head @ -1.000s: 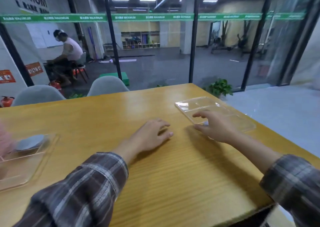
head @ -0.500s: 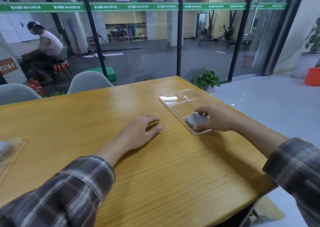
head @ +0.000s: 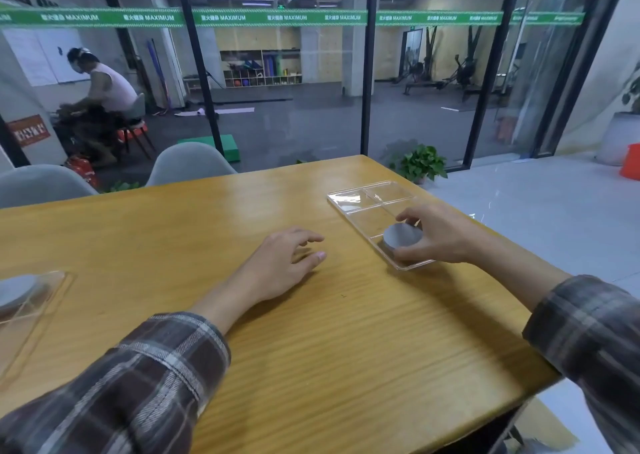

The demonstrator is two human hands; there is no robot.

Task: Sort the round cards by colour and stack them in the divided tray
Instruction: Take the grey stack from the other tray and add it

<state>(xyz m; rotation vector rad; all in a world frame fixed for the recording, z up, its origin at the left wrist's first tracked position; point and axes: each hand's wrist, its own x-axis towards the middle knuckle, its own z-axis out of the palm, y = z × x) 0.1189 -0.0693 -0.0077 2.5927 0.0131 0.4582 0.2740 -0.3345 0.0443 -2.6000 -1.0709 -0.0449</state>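
A clear divided tray (head: 360, 198) lies on the wooden table (head: 311, 332) at its right edge. In the tray's nearest compartment sits a grey stack of round cards (head: 401, 236). My right hand (head: 438, 233) curls around that stack, thumb at its near side and fingers over its far side. My left hand (head: 282, 263) rests flat on the table left of the tray, fingers apart, holding nothing. At the far left edge a second clear tray (head: 38, 301) holds more grey round cards (head: 15, 289).
Two grey chairs (head: 188, 164) stand behind the table's far edge, with a glass wall beyond them. A potted plant (head: 420, 162) stands on the floor past the table's far right corner. The table's right edge runs close beside the divided tray.
The view shifted and the left tray came back into sight. My right hand stays curled on the grey stack in the tray's near compartment. My left hand has barely moved.
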